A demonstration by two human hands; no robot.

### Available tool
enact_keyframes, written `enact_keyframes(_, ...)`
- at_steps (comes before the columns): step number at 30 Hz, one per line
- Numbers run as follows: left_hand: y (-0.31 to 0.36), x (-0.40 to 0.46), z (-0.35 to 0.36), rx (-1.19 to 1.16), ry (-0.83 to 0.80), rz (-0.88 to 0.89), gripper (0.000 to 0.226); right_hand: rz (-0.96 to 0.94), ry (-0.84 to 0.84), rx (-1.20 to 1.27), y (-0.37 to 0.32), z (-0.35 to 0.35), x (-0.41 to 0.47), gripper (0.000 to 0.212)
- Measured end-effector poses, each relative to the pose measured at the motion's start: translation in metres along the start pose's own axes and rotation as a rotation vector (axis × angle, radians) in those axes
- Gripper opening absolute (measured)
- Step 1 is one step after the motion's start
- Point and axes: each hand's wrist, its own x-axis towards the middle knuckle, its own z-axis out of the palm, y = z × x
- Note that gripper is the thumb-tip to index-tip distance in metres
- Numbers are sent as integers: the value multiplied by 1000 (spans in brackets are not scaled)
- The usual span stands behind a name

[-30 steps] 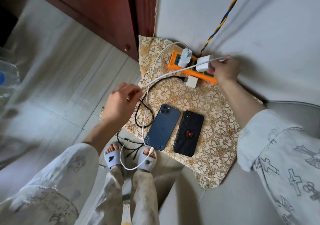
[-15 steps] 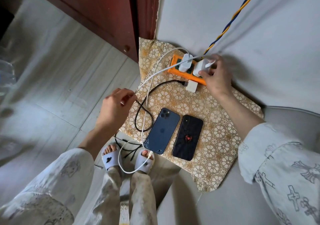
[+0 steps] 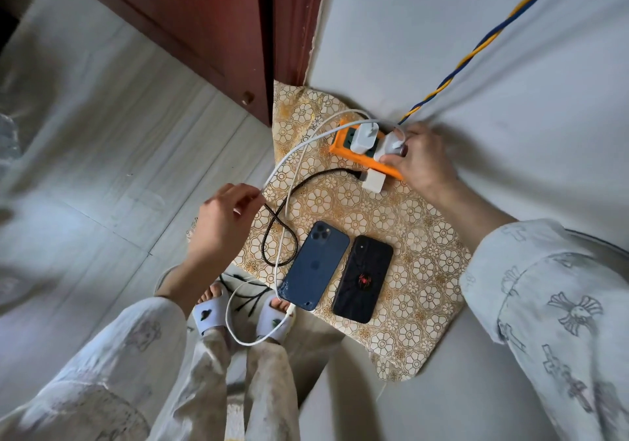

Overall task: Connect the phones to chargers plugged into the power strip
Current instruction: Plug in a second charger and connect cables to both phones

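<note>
Biggest risk from here, I'd say: the right hand [image 3: 420,160] is clamped on a white charger [image 3: 391,144] at the orange power strip [image 3: 360,155], and if it goes in crooked the light strip could just skid across the patterned cushion [image 3: 408,236]. The left hand [image 3: 221,219], out on the strip's near left, pinches that charger's white cable [image 3: 299,144], so a tug could yank the plug loose. The blue phone [image 3: 315,265] and the black phone [image 3: 362,279] lie face down side by side on the cushion, nearer the person than the strip. Blue one already has a cable in, black one none.
</note>
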Motion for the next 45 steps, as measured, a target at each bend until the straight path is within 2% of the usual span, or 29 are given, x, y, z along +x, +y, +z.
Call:
enact_keyframes(5, 10, -3, -13, -85, 16, -66, 11, 93, -21, 32, -4, 1, -3, 51)
enact_keyframes(7, 13, -7, -23, -143, 16, -114, 6, 237, -1, 81, -11, 8, -12, 56)
enact_keyframes(9, 15, -13, -35, -184, -5, -145, 6, 436, 69, 256, -26, 17, -35, 63)
enact_keyframes(11, 16, -23, -50, -202, -35, -196, 11, 533, 77, 401, -48, 30, -76, 50)
enact_keyframes(14, 26, -38, -67, -256, -83, -261, 20, 400, -279, 625, -96, 49, -144, 32)
enact_keyframes(16, 37, -43, -75, -317, -144, -286, 10, 258, -484, 675, -131, 57, -172, 39)
enact_keyframes(18, 51, -42, -82, -433, -201, -303, 5, 138, -551, 684, -159, 65, -182, 52)
enact_keyframes(20, 67, -40, -88, -520, -248, -294, 2, 61, -540, 712, -182, 64, -184, 50)
enact_keyframes(22, 80, -38, -93, -574, -282, -276, 4, 5, -461, 719, -198, 61, -184, 33)
enact_keyframes(25, 86, -37, -102, -614, -265, -240, 11, 45, -324, 753, -208, 48, -185, 30)
enact_keyframes(29, 63, -40, -116, -285, -181, -152, 29, 248, -292, 1093, -205, 11, -183, 21)
enact_keyframes(32, 45, -57, -122, -160, -325, -137, 35, 252, -199, 1281, -203, -26, -176, 18)
enact_keyframes(35, 40, -80, -121, 5, -478, 29, 27, 268, -146, 1375, -209, -59, -169, 15)
enact_keyframes(38, 49, -84, -128, 73, -343, 43, 11, 264, -113, 1468, -216, -85, -166, 19)
enact_keyframes(40, 65, -80, -137, 35, -272, 38, 25, 266, -48, 1512, -217, -97, -166, 27)
enact_keyframes(42, 85, -78, -148, -120, -290, 10, 28, 284, -29, 1449, -215, -104, -170, 37)
enact_keyframes(45, 122, -71, -168, -344, -245, -10, 16, 304, -216, 1314, -213, -103, -189, 37)
